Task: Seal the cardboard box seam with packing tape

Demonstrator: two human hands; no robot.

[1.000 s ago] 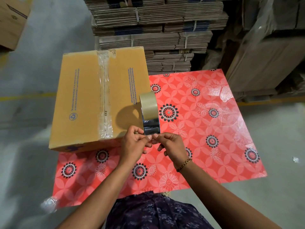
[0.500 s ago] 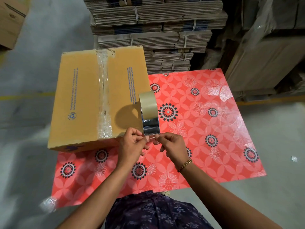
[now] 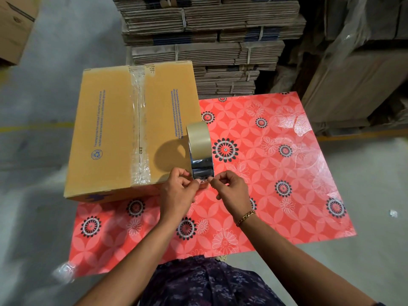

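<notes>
Hardly anything had moved since the earlier frames: both hands stayed at the roll of tape, and only the fingertips had parted a little along its near edge. At the centre of the frame the left hand (image 3: 177,191) and the right hand (image 3: 229,191) met at the lower end of the roll of tape (image 3: 199,149), which stood on edge, its upper part tan and its lower part shiny and reflective. Each hand's grip was closed in a pinch, thumb against forefinger, on the clear loose end of tape (image 3: 204,180) stretched between them just below the roll; the other fingers were curled in. A gold bracelet (image 3: 245,217) sat on the right wrist. The cardboard box (image 3: 106,133) lay in the centre left of the frame, on the left part of the table (image 3: 276,195), which was covered in a red flowered sheet, and the box overhung the table's left edge. A strip of clear, wrinkled tape (image 3: 138,129) already ran along the box seam from the far edge to the near one. The roll stood just beside the box's right side, casting a round shadow on the top of it. Bundles of flattened cartons (image 3: 209,40) were stacked at the top of the frame behind the table, another carton (image 3: 13,29) showed in the upper left corner, and grey floor (image 3: 33,195) lay around the table.
</notes>
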